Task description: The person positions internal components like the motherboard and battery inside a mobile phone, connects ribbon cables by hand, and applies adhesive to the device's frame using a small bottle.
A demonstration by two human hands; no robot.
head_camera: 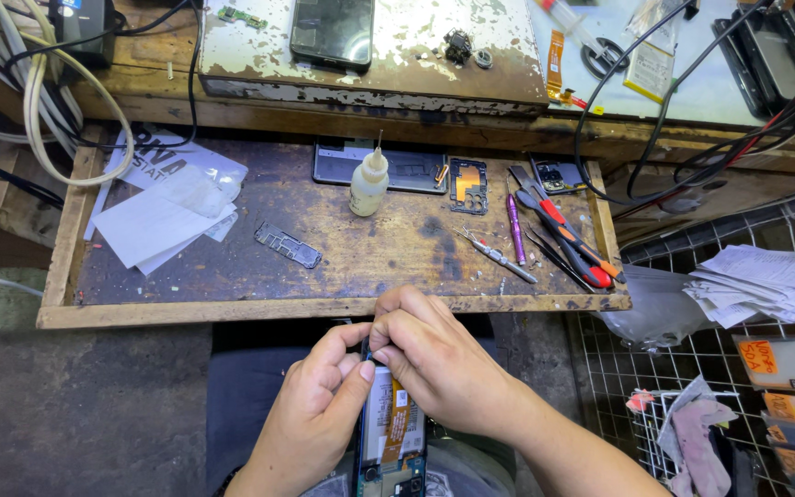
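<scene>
Left hand (316, 405) grips the opened phone (390, 433) edge to steady it; right hand (434, 354) fingers pinch at its top, just below the wooden tray (232, 311)

Up beyond your grip lies a dark phone screen (331, 32); nearer, left, white printed sheets (163, 216); right of it, orange labels (761, 355)

Light is bright and even w/ cool white tone, coming from above. The pale mat (720, 83) at upper right of the frame has soft glare. Shadows are short; it is dark under the wooden tray (324, 310) and at lower left. Focus is sharp in the center, approx. no motion blur. Wide lens bends straight lines at the frame edges.
</scene>
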